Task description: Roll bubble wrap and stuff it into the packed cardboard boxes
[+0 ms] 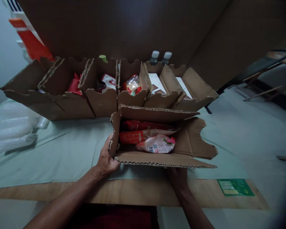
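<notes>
An open-topped cardboard box is held between my two hands over the near part of the table. Inside lie a dark red packet, a red and orange packet and a white and pink packet. My left hand grips the box's left end, thumb at the lower corner. Under its near side is my right hand, with the fingers hidden by the cardboard.
Behind stands a row of cardboard boxes holding packets and white pieces. Two white-capped bottles rise behind them. Clear plastic wrapping lies at left. A green card rests on the wooden table edge.
</notes>
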The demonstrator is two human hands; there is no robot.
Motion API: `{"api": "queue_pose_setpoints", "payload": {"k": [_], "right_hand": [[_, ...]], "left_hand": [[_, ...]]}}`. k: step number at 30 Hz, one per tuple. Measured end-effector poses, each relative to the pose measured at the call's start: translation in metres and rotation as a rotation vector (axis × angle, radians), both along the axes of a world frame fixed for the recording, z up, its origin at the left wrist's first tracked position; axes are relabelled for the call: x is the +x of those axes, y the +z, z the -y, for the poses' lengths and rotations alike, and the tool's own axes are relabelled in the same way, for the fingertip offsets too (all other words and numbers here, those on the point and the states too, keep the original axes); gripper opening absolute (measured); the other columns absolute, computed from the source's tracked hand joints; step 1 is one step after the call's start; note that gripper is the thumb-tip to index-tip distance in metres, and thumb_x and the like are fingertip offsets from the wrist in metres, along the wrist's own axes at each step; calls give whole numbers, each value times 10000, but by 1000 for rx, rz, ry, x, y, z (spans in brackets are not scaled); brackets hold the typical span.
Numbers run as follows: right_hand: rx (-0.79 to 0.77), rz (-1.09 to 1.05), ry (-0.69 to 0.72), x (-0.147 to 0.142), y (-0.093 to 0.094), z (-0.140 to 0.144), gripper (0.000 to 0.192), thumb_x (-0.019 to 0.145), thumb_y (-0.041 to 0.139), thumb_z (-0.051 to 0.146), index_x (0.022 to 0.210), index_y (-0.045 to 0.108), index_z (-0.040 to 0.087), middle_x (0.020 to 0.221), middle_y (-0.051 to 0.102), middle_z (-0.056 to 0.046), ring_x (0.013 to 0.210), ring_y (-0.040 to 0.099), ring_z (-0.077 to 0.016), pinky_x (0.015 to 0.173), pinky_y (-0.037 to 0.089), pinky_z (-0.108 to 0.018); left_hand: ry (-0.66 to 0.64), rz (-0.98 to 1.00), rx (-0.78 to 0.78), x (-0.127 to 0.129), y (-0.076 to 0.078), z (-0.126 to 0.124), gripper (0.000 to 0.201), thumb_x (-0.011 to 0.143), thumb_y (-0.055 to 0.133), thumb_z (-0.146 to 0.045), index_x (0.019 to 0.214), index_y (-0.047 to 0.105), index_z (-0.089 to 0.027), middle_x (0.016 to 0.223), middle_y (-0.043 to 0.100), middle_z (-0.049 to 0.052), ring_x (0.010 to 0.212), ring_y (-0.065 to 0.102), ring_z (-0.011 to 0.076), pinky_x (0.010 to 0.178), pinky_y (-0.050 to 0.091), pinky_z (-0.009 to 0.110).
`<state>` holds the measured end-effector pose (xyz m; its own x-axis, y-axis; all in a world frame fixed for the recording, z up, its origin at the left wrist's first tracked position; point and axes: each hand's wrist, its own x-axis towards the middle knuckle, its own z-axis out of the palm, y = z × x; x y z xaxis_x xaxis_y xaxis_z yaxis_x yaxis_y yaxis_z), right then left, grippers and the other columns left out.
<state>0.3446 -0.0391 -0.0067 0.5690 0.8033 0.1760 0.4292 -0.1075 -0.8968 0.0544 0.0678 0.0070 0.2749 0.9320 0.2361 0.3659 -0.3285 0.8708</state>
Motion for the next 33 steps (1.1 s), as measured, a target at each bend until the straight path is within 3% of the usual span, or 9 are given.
{"api": "queue_pose_setpoints", "payload": {"k": [3, 7, 10, 14, 24, 33], "right_hand": [[-26, -8, 7, 2, -3, 2, 255, 719, 727, 494, 653, 669, 254, 629, 695, -61, 711, 671, -291, 667, 569, -426], [-38, -24, 20, -5, 4, -4, 276, 744, 728, 498, 733, 690, 224, 683, 718, -72, 726, 686, -294, 665, 573, -417], [-23, -36, 20, -12, 12, -12, 338, 765, 749, 486, 949, 709, 206, 897, 772, -95, 859, 713, -293, 766, 583, -414], [-3, -57, 40, -16, 17, -18, 528, 759, 771, 475, 1199, 650, 210, 1160, 748, -120, 1066, 698, -312, 910, 553, -447], [-11, -22, 44, -17, 20, -20, 526, 768, 748, 471, 1206, 632, 204, 1135, 738, -118, 1060, 680, -322, 911, 540, -459], [11, -19, 43, -19, 22, -22, 545, 762, 741, 454, 1225, 619, 193, 1142, 732, -127, 1060, 678, -312, 912, 539, -457]], "left_hand": [[57, 15, 25, 1, 3, 2, 743, 798, 685, -458, 1483, 486, -250, 1363, 657, 114, 1287, 606, 341, 1109, 532, 517], [23, 12, 99, 3, 13, -1, 624, 776, 674, -366, 1373, 569, -214, 1240, 704, 130, 1163, 667, 333, 1035, 565, 507], [23, 9, 152, 5, 19, -6, 515, 782, 620, -295, 1287, 605, -193, 1160, 720, 118, 1078, 692, 296, 991, 575, 473], [9, 2, 203, 6, 21, -11, 504, 771, 597, -252, 1273, 603, -196, 1167, 714, 113, 1129, 668, 297, 1003, 558, 459], [-34, 55, 222, 4, 24, -13, 506, 748, 602, -171, 1252, 593, -212, 1166, 693, 90, 1046, 656, 256, 907, 563, 400], [-61, 97, 240, 3, 22, -15, 623, 738, 605, -156, 1354, 548, -229, 1310, 666, 116, 1186, 632, 299, 1003, 547, 483]]}}
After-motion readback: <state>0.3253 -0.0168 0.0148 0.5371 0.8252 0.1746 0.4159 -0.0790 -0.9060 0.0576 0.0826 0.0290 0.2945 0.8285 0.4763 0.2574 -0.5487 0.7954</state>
